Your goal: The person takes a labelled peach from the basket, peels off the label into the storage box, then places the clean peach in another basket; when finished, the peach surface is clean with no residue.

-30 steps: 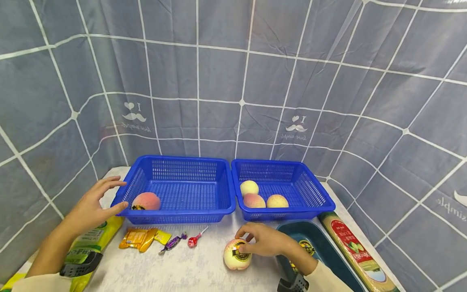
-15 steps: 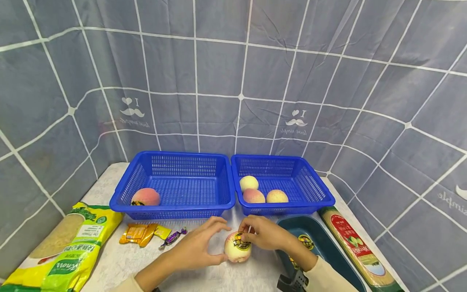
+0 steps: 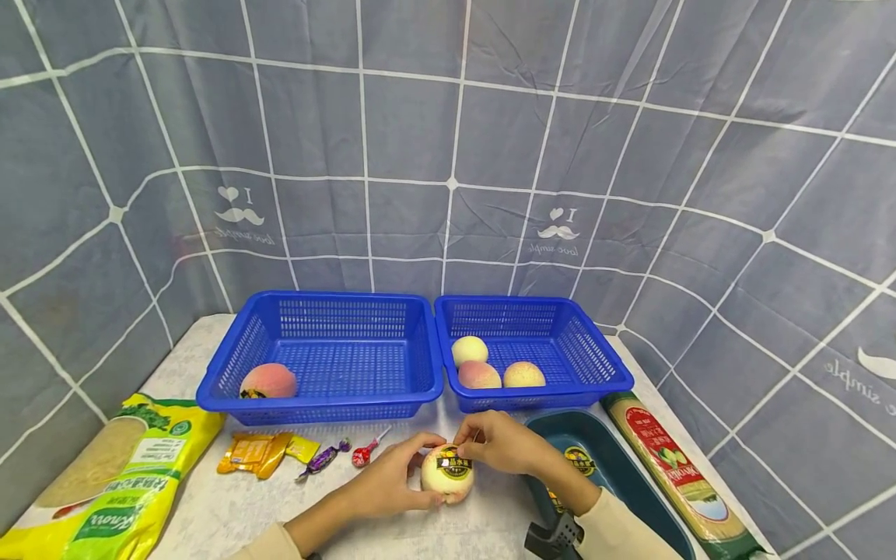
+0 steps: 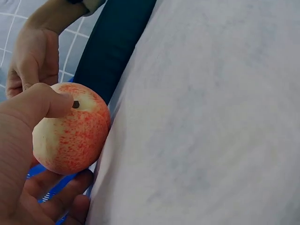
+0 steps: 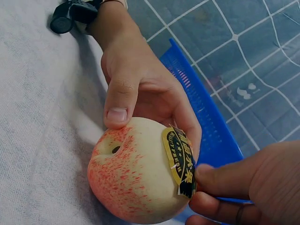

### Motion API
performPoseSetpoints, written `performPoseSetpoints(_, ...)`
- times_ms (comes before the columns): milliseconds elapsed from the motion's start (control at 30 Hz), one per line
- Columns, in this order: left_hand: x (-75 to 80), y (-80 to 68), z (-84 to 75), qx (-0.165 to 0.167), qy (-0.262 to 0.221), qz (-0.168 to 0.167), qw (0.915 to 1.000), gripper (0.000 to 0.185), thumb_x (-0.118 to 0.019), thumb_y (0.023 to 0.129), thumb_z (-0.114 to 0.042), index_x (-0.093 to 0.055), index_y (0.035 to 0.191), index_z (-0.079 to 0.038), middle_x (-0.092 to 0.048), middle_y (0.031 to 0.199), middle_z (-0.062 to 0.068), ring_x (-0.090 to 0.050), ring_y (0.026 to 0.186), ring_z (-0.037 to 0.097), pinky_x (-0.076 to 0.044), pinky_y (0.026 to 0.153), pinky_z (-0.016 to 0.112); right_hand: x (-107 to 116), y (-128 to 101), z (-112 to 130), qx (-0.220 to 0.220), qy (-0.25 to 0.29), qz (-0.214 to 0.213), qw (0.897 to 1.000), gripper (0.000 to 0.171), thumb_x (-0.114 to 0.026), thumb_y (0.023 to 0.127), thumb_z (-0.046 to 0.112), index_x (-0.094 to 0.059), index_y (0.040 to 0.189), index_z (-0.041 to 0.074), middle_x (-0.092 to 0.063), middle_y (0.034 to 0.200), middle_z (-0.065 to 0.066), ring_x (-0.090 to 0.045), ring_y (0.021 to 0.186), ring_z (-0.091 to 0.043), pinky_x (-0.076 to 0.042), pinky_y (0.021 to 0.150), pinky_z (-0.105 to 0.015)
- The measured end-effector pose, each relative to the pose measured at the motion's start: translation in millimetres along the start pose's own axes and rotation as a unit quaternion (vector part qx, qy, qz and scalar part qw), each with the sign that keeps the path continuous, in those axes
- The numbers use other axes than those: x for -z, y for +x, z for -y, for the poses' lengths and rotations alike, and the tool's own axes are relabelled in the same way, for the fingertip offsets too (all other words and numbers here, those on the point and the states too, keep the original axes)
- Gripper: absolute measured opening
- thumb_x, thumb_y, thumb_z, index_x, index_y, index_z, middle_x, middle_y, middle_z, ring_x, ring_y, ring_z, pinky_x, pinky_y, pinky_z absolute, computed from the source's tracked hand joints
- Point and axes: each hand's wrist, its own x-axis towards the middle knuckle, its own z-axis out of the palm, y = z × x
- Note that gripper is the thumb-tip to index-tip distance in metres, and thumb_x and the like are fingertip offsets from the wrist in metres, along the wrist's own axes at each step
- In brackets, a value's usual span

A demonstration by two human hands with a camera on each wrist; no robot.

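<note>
My left hand (image 3: 388, 481) grips a pale peach (image 3: 441, 490) from its left side, just above the table or on it; I cannot tell which. In the left wrist view the thumb lies by the dark stem pit of the peach (image 4: 77, 140), with fingers beneath. My right hand (image 3: 500, 443) is at the peach's other side. It pinches the edge of a black-and-gold sticker (image 5: 177, 159) between thumb and forefinger, and that edge appears lifted from the skin. Part of the right hand is hidden behind the left hand's thumb in the left wrist view.
Behind stand two blue baskets, the left basket (image 3: 399, 411) with one pink peach (image 3: 271, 379), the right basket (image 3: 581, 395) with 3 peaches. A teal tray (image 3: 640, 490) holding black-and-gold stickers lies right, beside a long food packet (image 3: 675, 467). A Knorr bag (image 3: 140, 474) and several sweets lie left.
My left hand has come from beside the left basket across to the peach and now grips it. The right hand stays at the sticker, and the view has shifted slightly.
</note>
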Motion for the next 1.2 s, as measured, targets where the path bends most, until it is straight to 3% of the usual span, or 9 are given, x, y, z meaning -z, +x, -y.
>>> performPoseSetpoints(167,-3.6,-0.3,3.2,0.001,-0.012,-0.02,0.9997,0.064,-0.088,0.078,-0.021,-0.056,0.133,-0.018,-0.064,0.122,-0.001,-0.066,0.1,0.013,-0.053,0.078,0.03,-0.1,-1.0,0.7,-0.001,0.012,0.0,1.0,0.006,-0.072,0.093,0.009,-0.07,0.087,0.011,-0.064,0.076,0.008,-0.055,0.067,-0.007,-0.046,0.057,-0.025)
performPoseSetpoints(500,-4.6,-2.2,5.3,0.015,-0.034,-0.016,0.9992,0.066,-0.09,0.075,-0.019,-0.056,0.132,-0.02,-0.063,0.124,-0.001,-0.065,0.101,0.013,-0.054,0.081,0.032,2.0,-7.0,2.9,-0.007,0.026,0.005,1.0,0.011,-0.069,0.094,0.007,-0.066,0.085,0.014,-0.06,0.074,0.009,-0.053,0.067,-0.005,-0.043,0.057,-0.023)
performPoseSetpoints(667,-4.1,-1.4,4.4,0.027,-0.044,-0.014,0.9986,0.065,-0.089,0.076,-0.018,-0.056,0.132,-0.021,-0.062,0.126,-0.001,-0.065,0.103,0.015,-0.052,0.082,0.032,27.7,-25.9,6.8,0.016,0.078,0.019,0.997,0.007,-0.065,0.098,0.008,-0.065,0.091,0.009,-0.06,0.082,0.005,-0.054,0.075,-0.01,-0.044,0.063,-0.024)
performPoseSetpoints(833,-3.1,-0.9,6.3,0.04,-0.043,-0.01,0.9982,0.066,-0.089,0.078,-0.023,-0.055,0.134,-0.023,-0.062,0.127,-0.002,-0.064,0.107,0.017,-0.049,0.082,0.032,65.8,-62.3,-16.2,0.028,0.088,0.026,0.995,0.007,-0.063,0.099,0.007,-0.064,0.093,0.006,-0.057,0.08,0.004,-0.051,0.069,-0.007,-0.043,0.059,-0.022)
performPoseSetpoints(1000,-1.9,-1.5,8.6,0.054,-0.045,-0.006,0.9975,0.066,-0.088,0.078,-0.026,-0.055,0.135,-0.025,-0.063,0.126,-0.003,-0.064,0.106,0.016,-0.049,0.083,0.032,90.5,-99.8,-48.1,-0.022,0.022,0.044,0.999,0.012,-0.062,0.095,-0.002,-0.063,0.085,0.006,-0.055,0.076,0.007,-0.05,0.065,-0.005,-0.042,0.057,-0.022)
performPoseSetpoints(1200,-1.0,-1.4,9.3,0.066,-0.046,-0.002,0.9968,0.068,-0.088,0.078,-0.029,-0.054,0.136,-0.027,-0.063,0.126,-0.003,-0.063,0.108,0.016,-0.048,0.085,0.034,93.2,-123.9,-68.0,-0.119,-0.013,0.084,0.989,0.016,-0.062,0.088,-0.006,-0.062,0.08,0.007,-0.057,0.069,0.003,-0.054,0.056,-0.009,-0.038,0.045,-0.021)
